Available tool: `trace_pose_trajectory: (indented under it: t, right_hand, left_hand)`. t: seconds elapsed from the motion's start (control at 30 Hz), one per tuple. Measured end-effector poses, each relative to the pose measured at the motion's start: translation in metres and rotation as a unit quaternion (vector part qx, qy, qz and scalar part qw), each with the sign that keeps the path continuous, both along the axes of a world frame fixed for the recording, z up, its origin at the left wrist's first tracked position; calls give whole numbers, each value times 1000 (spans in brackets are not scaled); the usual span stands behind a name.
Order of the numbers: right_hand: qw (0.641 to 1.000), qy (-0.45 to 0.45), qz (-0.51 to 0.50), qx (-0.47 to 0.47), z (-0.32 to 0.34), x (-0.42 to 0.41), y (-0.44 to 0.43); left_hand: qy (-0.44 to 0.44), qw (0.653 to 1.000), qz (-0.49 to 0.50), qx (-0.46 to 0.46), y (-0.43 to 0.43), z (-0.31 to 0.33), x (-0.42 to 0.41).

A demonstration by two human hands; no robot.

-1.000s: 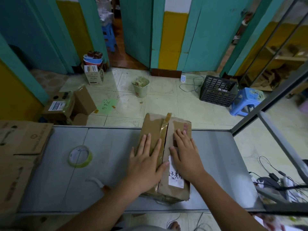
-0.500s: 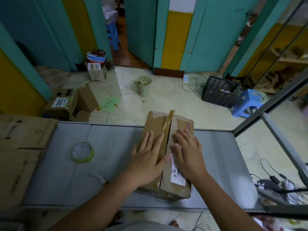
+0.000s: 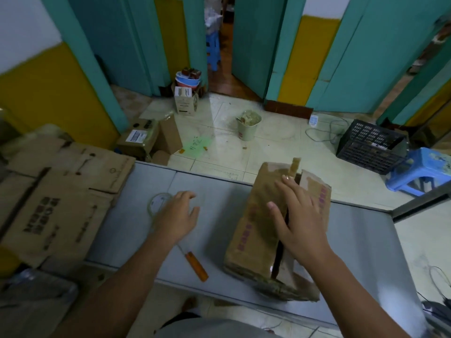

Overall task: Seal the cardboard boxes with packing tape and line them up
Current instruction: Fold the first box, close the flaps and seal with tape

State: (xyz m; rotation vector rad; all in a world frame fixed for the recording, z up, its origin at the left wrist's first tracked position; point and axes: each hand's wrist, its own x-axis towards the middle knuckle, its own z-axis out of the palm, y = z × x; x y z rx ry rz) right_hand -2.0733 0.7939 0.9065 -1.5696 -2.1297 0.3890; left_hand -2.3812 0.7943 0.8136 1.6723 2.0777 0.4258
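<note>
A person's right hand (image 3: 299,215) lies flat, fingers spread, on the box (image 3: 263,230) on the grey table (image 3: 353,240). The left hand (image 3: 177,215), open and holding nothing, hovers by the tape roll (image 3: 158,203).

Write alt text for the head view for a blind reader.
A person's right hand presses flat on a worn cardboard box on a grey table, while the open left hand is at a tape roll. An orange-handled tool lies beside the box.

Both forearms (image 3: 122,281) are unsleeved, left hand (image 3: 177,215) and right hand (image 3: 300,220) ungloved, above a grey garment (image 3: 212,329).
</note>
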Motion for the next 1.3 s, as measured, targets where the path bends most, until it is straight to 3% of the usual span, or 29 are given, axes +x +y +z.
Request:
trace_pose_trajectory:
  t: [0.1, 0.27, 0.37, 0.43, 0.5, 0.63, 0.7, 0.87, 1.1, 1.3]
  right_hand:
    - [1000, 19, 13, 3, 4, -10, 0]
    - [999, 15, 45, -11, 7, -23, 7]
    - [998, 8, 58, -19, 6, -29, 13]
    - [998, 2, 62, -27, 6, -31, 16]
    - [998, 4, 60, -33, 6, -33, 18]
    - [996, 37, 69, -53, 13, -33, 24]
    - [992, 71, 75, -66, 21, -32, 28]
    - [983, 152, 83, -52, 51, -19, 33]
    - [992, 80, 89, 28, 70, -2, 24]
    - [990, 86, 64, 88, 65, 3, 12]
  left_hand:
    - [121, 981, -29, -146, -4, -27, -37]
    - [235, 953, -52, -182, 0, -56, -57]
    - [203, 967, -17, -156, 10, -54, -57]
    - [167, 983, -6, -77, 11, -37, -49]
    - [76, 997, -23, 24, 12, -11, -36]
    - [-91, 977, -123, 149, 7, 46, -1]
    - [-131, 960, -167, 185, 2, 76, 19]
    - [-136, 950, -206, 190, -5, 115, 59]
    - [-153, 947, -206, 193, -8, 126, 82]
    - [-145, 947, -216, 191, -6, 132, 95]
